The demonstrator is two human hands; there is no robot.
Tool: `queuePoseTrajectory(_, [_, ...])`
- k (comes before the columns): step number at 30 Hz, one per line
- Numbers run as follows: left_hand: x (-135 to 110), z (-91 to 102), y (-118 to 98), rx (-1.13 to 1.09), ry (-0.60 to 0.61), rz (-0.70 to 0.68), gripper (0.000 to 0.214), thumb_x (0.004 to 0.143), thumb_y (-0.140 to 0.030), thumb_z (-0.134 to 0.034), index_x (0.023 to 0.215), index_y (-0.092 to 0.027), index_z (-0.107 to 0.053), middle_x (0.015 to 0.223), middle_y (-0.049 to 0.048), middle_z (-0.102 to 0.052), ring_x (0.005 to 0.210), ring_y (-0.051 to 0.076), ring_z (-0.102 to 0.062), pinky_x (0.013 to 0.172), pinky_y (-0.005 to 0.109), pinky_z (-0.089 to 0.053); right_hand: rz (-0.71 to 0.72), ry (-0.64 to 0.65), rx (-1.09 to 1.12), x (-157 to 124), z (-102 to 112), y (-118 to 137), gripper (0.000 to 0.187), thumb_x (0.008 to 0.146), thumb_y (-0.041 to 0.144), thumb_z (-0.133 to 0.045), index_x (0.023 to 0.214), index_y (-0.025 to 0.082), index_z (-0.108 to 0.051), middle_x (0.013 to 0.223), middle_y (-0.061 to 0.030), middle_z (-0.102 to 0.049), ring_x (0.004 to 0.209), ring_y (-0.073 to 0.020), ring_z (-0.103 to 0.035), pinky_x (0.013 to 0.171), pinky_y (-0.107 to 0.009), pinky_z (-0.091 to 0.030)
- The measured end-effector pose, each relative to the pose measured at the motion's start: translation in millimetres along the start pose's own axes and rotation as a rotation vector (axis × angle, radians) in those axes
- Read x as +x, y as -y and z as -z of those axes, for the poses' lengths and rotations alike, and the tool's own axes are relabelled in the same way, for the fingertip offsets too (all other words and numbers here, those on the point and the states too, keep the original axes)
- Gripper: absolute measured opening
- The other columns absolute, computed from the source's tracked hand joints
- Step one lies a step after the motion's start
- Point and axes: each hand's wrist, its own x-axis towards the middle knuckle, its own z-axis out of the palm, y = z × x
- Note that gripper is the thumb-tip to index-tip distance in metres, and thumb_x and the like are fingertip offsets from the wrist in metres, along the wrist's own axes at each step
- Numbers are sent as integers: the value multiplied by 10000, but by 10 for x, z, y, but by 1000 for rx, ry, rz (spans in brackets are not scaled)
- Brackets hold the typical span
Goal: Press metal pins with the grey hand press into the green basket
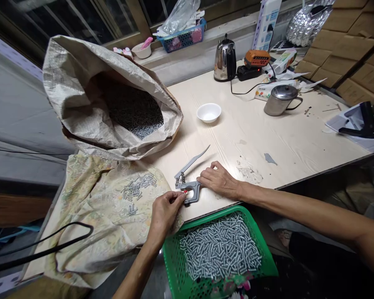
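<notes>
A grey metal hand press (193, 192) with a spring and a raised lever stands at the table's front edge. My left hand (166, 211) is pinched closed at its jaw, beside a small red part (185, 191); whatever the fingertips hold is too small to make out. On the other side, my right hand (220, 181) has its fingers curled against the frame, gripping it. Below the edge sits a green basket (258, 232) full of small silvery spring-like pieces (221, 247). More such pieces (139, 185) lie loose on a patterned cloth (96, 224) to the left.
A large open woven sack (71, 83) with many small metal pieces inside leans at the back left. Farther back are a white bowl (208, 112), a kettle (225, 60), an orange battery (257, 58) and a lidded metal mug (279, 101). Cardboard boxes (339, 45) rise at the right.
</notes>
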Motion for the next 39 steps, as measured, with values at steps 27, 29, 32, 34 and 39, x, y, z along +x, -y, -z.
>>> queuePoseTrajectory(27, [-155,-20,-193,-121,350,421,393,618,-507,-756,647,-170,-557,428,-11,-592,364,89,-501,407,182,-337,-58,139,343,-45,63,-3,173,951,324,-527,961,160,-582,967,-52,-577,863,-185,-433,760,-322,-330])
queuePoseTrajectory(29, [-173,-34,-190,-117,344,431,410,596,-518,-768,645,-172,-555,435,-11,-596,374,93,-510,411,186,-347,-51,133,346,25,106,-13,180,958,325,-514,1017,169,-580,1016,-54,-583,881,-185,-439,765,-324,-327])
queuePoseTrajectory(32, [-183,-52,-173,-129,327,423,418,577,-521,-778,660,-167,-573,424,-18,-584,370,93,-503,407,190,-355,-66,128,225,228,127,-54,169,976,263,-471,1076,191,-586,1047,-54,-598,922,-202,-433,766,-338,-307])
queuePoseTrajectory(34, [-184,-60,-163,-138,307,422,417,570,-514,-782,663,-162,-578,411,-24,-573,362,93,-498,409,195,-369,-46,148,145,390,98,-98,163,967,245,-489,1083,204,-597,1022,-49,-608,941,-218,-430,770,-350,-298])
queuePoseTrajectory(39, [-199,-70,-189,-112,283,437,405,575,-499,-777,650,-161,-566,413,-12,-584,362,104,-518,411,203,-387,30,242,92,587,-4,-240,140,966,218,-488,941,195,-624,959,-43,-616,919,-216,-440,776,-360,-298])
